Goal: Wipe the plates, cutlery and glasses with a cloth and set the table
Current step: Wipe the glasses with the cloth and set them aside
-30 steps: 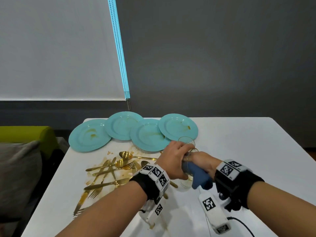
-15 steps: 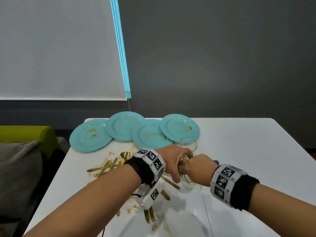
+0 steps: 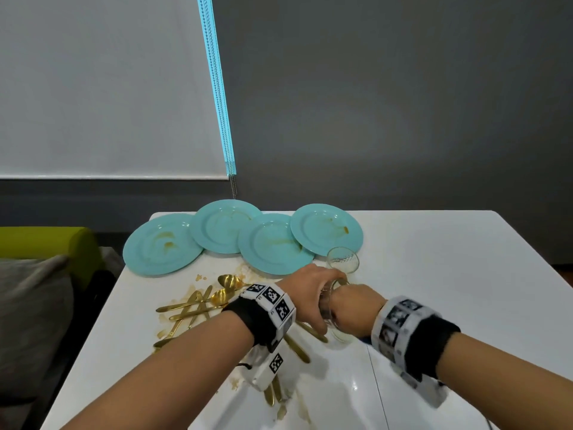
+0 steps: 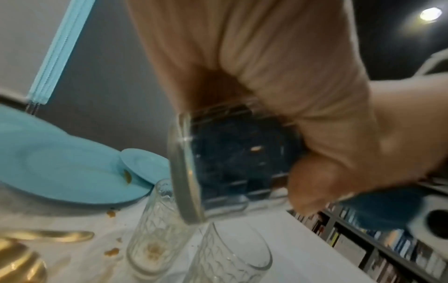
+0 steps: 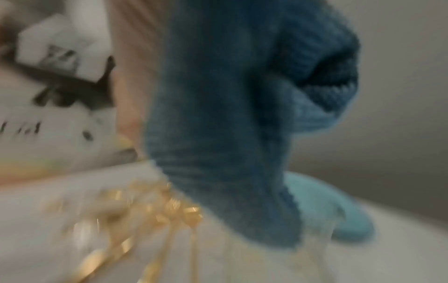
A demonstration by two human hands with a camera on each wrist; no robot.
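Left hand (image 3: 313,294) grips the glass (image 4: 230,159) on its side above the table (image 3: 465,274). Right hand (image 3: 353,308) is at its mouth, fingers hidden, holding the blue cloth (image 5: 230,118) stuffed inside. Since 0.5 s ago: left wrist rolled slightly, right wristband now motion-blurred, cloth no longer visible from the head view. Plates (image 3: 273,243), cutlery (image 3: 192,308) and the other glasses (image 3: 342,259) unmoved.
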